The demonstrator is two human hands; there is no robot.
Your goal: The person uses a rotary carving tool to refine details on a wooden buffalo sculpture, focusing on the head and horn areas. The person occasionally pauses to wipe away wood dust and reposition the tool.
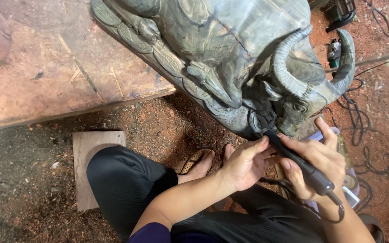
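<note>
On a sawdust-strewn floor [158, 121], we sit before a dark carving [230, 58] of a horned buffalo that leans against a reddish slab [59, 67]. Our right hand [316, 164] is wrapped around a black rotary tool [300, 164], its tip meeting the carving near the buffalo's muzzle, its cord trailing off at the wrist. Our left hand [244, 164] is loosely curled, thumb pressed to the tool's front end as a steady. We judge the tool light and stiff, best held pen-fashion along its slim barrel, clear of the tip. The carving looks heavy and hard, its curled horns [311, 67] the likeliest parts to chip. Cables [361, 117] snake over the floor at right; a small board [91, 157] lies beside our knee, and a sandal [193, 161] is on our foot.
</note>
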